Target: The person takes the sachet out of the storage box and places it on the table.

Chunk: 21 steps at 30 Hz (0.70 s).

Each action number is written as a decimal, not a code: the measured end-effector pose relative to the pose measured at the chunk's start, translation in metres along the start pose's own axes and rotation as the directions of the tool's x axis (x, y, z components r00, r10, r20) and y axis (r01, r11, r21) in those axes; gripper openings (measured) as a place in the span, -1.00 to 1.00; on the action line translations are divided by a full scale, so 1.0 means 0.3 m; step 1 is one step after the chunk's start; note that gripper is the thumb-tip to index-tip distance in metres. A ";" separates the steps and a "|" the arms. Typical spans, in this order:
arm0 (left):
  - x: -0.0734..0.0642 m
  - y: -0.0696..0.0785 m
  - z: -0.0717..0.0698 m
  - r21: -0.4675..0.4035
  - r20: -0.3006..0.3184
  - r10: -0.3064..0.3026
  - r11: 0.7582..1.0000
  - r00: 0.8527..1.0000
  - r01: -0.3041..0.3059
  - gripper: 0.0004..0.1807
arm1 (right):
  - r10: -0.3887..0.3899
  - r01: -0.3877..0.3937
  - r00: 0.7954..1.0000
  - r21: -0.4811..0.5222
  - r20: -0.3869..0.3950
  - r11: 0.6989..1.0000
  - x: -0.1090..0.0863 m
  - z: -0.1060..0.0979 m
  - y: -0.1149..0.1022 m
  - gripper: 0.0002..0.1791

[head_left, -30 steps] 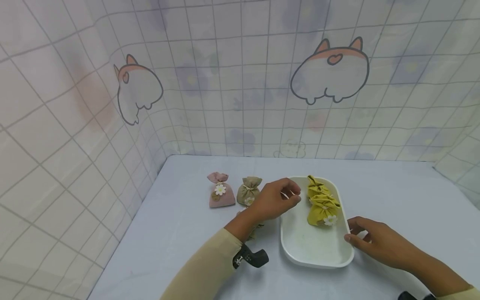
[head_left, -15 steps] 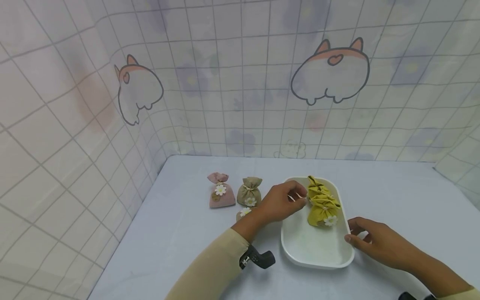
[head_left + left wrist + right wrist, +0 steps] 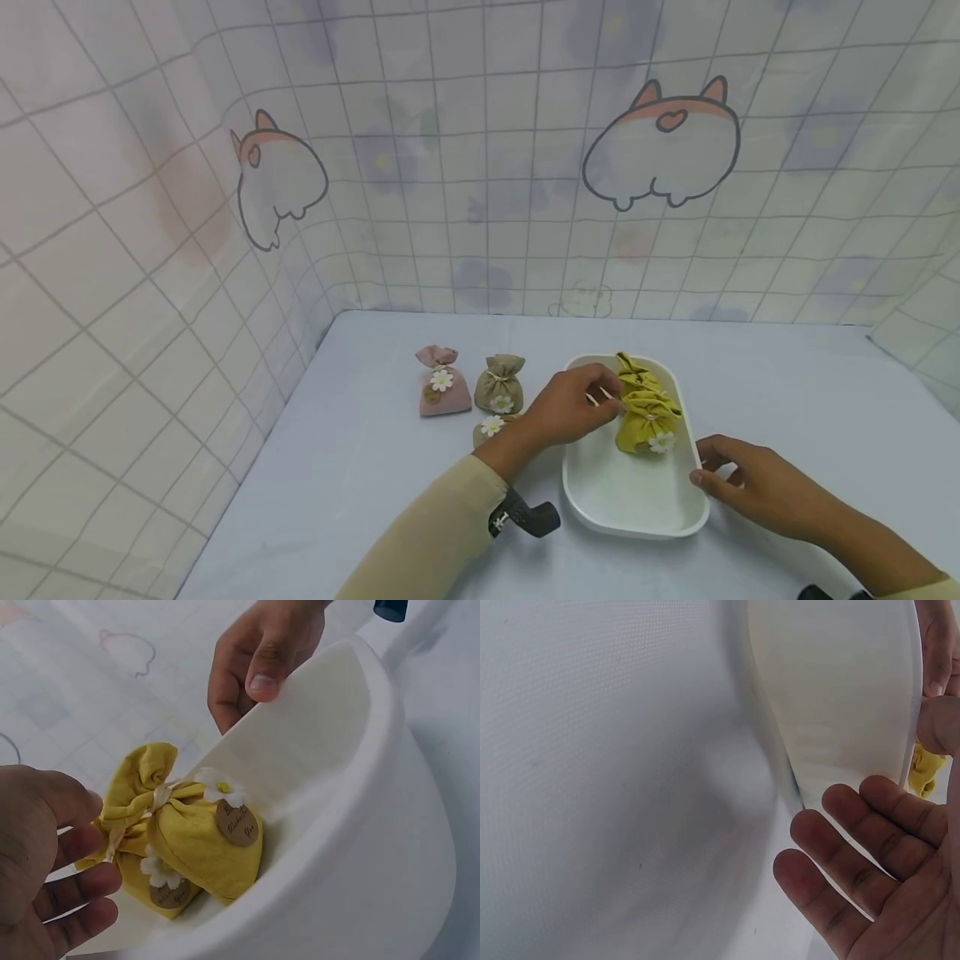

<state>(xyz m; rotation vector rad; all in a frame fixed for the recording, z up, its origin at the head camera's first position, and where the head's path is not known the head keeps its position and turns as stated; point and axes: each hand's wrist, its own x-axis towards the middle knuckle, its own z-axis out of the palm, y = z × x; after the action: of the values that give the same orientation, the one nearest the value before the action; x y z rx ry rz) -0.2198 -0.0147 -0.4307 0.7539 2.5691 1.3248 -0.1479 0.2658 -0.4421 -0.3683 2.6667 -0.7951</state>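
Two yellow drawstring pouches (image 3: 647, 421), each with a white flower and a round brown tag, lie against one another in a white tray (image 3: 626, 508). My left hand (image 3: 573, 406) is over the tray's left side, fingertips right beside the tied tops of the pouches. In the left wrist view its fingers (image 3: 82, 889) are loosely bent and apart, with no pouch between them. At the tray's right side, my right hand (image 3: 757, 482) holds the rim, thumb on the edge. The right wrist view shows its other fingers (image 3: 840, 862) stretched along the outside wall.
Left of the tray lie a pink pouch (image 3: 445, 392) and an olive-beige pouch (image 3: 498, 385). Another beige pouch (image 3: 483, 432) is partly hidden by my left wrist. A grid-patterned cloth wall (image 3: 480, 208) stands behind the white table (image 3: 322, 467).
My left hand has moved right across the tray, up to the yellow pouches. More of the beige pouch by my wrist shows. My right hand and the tray have stayed in place.
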 end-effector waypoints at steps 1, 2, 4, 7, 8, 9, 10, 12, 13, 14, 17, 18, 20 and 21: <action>0.002 0.000 0.002 0.003 -0.001 -0.001 1.000 1.000 0.001 -0.81 | -0.002 0.002 1.000 0.000 0.001 1.000 -0.001 0.000 0.000 -0.44; 0.004 0.000 0.005 0.004 -0.001 -0.003 1.000 1.000 0.003 -0.80 | -0.003 0.003 1.000 0.001 0.001 1.000 -0.001 -0.001 0.000 -0.45; 0.008 0.000 0.009 0.010 -0.002 -0.001 1.000 1.000 0.001 -0.80 | -0.003 0.003 1.000 0.003 0.003 1.000 -0.001 -0.002 -0.001 -0.44; 0.015 0.002 0.014 0.028 -0.002 0.012 1.000 1.000 -0.012 -0.80 | -0.002 0.002 1.000 0.007 0.004 1.000 -0.001 -0.003 -0.001 -0.44; 0.017 0.002 0.015 0.033 -0.003 0.017 0.999 1.000 -0.017 -0.80 | -0.003 0.003 1.000 0.009 0.003 1.000 -0.002 -0.003 -0.001 -0.44; 0.019 0.002 0.017 0.042 -0.003 0.022 0.999 1.000 -0.021 -0.80 | -0.003 0.003 1.000 0.010 0.003 1.000 -0.002 -0.003 -0.001 -0.45; 0.021 0.001 0.018 0.050 -0.002 0.025 0.998 1.000 -0.025 -0.80 | -0.004 0.004 1.000 0.014 0.003 1.000 -0.002 -0.003 -0.001 -0.45; 0.023 -0.001 0.022 0.063 -0.004 0.028 0.998 1.000 -0.027 -0.79 | -0.006 0.006 1.000 0.016 0.000 1.000 -0.003 -0.003 -0.001 -0.45; 0.023 -0.001 0.023 0.068 -0.005 0.028 0.997 1.000 -0.027 -0.79 | -0.007 0.007 1.000 0.017 0.000 1.000 -0.003 -0.002 -0.001 -0.45; 0.024 -0.001 0.025 0.072 -0.006 0.025 0.997 1.000 -0.024 -0.79 | -0.009 0.009 1.000 0.016 -0.001 1.000 -0.003 -0.002 -0.001 -0.45; 0.027 0.001 0.030 0.072 -0.013 0.014 0.997 1.000 -0.013 -0.78 | -0.012 0.012 1.000 0.012 0.000 1.000 -0.002 -0.003 -0.001 -0.45; 0.028 0.001 0.033 0.070 -0.017 0.008 0.998 1.000 -0.007 -0.77 | -0.012 0.012 1.000 0.011 0.001 1.000 -0.002 -0.003 -0.002 -0.45; 0.030 0.002 0.038 0.068 -0.024 -0.003 0.998 1.000 0.005 -0.77 | -0.013 0.013 1.000 0.008 0.002 1.000 -0.002 -0.003 -0.001 -0.45; 0.032 0.002 0.041 0.071 -0.028 -0.008 0.997 1.000 0.010 -0.77 | -0.014 0.014 1.000 0.008 0.003 1.000 -0.003 -0.003 -0.001 -0.44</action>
<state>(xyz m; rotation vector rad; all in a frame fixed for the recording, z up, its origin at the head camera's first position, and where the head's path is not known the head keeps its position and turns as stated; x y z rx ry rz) -0.2234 -0.0008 -0.4366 0.7407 2.6506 1.2559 -0.1475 0.2663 -0.4410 -0.3855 2.6606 -0.8084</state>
